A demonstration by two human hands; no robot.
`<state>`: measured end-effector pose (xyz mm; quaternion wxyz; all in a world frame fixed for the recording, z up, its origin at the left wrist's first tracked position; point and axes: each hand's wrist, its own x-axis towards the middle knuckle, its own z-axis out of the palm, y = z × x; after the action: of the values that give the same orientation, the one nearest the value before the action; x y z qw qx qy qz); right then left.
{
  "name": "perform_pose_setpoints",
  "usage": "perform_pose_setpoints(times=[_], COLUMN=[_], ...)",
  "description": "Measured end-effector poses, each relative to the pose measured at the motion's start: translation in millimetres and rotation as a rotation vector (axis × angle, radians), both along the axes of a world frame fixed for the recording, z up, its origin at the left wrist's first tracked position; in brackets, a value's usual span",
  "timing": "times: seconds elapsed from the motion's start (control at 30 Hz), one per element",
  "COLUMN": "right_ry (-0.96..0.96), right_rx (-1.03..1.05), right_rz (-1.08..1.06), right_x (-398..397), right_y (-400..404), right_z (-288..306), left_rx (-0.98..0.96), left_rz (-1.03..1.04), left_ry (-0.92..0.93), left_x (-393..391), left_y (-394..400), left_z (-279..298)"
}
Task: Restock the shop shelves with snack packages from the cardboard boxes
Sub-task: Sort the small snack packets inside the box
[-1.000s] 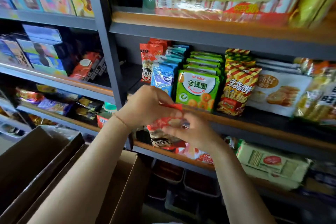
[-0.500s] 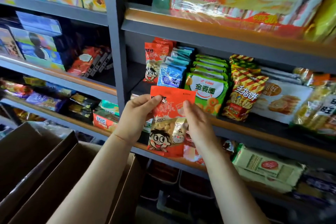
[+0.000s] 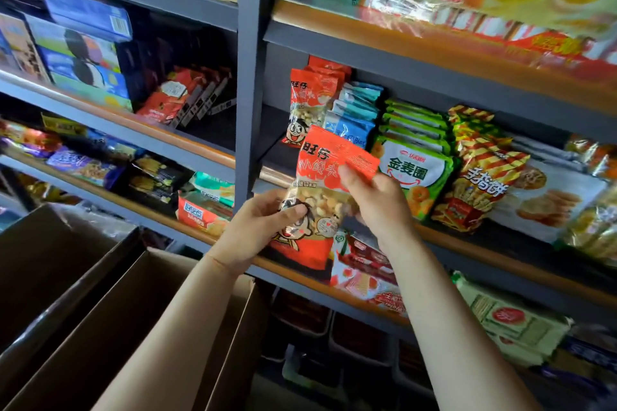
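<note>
My left hand (image 3: pixel 263 227) grips the red snack packet (image 3: pixel 320 197) at its middle; my right hand (image 3: pixel 377 200) pinches its top corner, before the middle shelf (image 3: pixel 500 260). Pushed in carelessly, it could topple the matching packets (image 3: pixel 309 103) (already leaning).

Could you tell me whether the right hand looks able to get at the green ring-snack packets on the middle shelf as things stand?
Probably yes: the green ring-snack packets stand unobstructed just beside the right hand, but it pinches the red snack bag.
</note>
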<state>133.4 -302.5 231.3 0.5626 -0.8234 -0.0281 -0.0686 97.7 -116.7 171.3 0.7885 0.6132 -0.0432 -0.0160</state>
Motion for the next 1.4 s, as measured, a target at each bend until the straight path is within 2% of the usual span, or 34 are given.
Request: perform_pose_setpoints(times=[0.13,0.3,0.53,0.63,0.7,0.77,0.83,0.9,1.03,1.23,1.4], right_ry=[0.031,-0.097,-0.088,-0.028,0.000,-0.120,-0.249,-0.282,-0.220,-0.064,-0.049], right_rx=[-0.071,-0.070,-0.121,-0.111,-0.213,-0.483,-0.744,-0.839,-0.809,-0.606,-0.412], right_rz=[0.049,-0.024,-0.023,0.023,0.059,0.029,-0.024,-0.038,-0.087,-0.083,-0.106], right_x=[18,63,132,152,163,176,181,184,197,214,220], right_y=[10,38,72,82,87,88,89,89,84,72,61], right_z=[10,46,64,65,65,67,72,74,77,77,74], left_rx=[0.016,0.293,0.484,0.646,0.798,0.915,0.964,0.971,0.935,0.910,0.900], left_rz=[0.088,0.408,0.495,0.433,0.366,0.323,0.319,0.330,0.324,0.298,0.295], left_ry=[0.001,-0.028,-0.245,-0.359,-0.405,-0.417,-0.464,-0.505,-0.535,-0.520,-0.522], left_x=[19,52,77,89,101,110,119,123,129,136,138], left_y=[8,13,5,6,8,12,16,17,17,17,16], left_z=[0,-7,-6,-8,-13,-22,-35,-44,-49,-55,-59])
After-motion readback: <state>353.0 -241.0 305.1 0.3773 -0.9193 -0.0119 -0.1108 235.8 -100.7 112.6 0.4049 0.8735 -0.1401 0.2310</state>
